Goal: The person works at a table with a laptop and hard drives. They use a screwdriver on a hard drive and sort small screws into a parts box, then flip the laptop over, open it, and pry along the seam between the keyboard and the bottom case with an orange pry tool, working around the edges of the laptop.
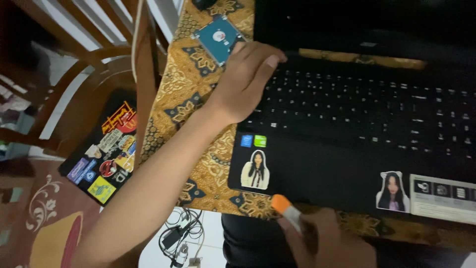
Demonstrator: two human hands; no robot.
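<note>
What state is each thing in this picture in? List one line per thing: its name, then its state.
black laptop: open, lying on the patterned cloth, keyboard showing.
left hand: resting on the laptop's upper left corner, fingers bent.
right hand: closed around a tool.
orange-tipped tool: held, tip pointing toward the laptop's front edge.
hard drive: bare, lying flat on the cloth beside the laptop.
sticker-covered laptop: closed, resting on the chair.

Left arm stretched bare from the lower left of the frame up toward the upper middle, left hand [246, 84] palm-down with fingers extended and lightly spread, right hand [329, 243] low at the bottom centre, blurred, fingers curled closed in a grip.
</note>
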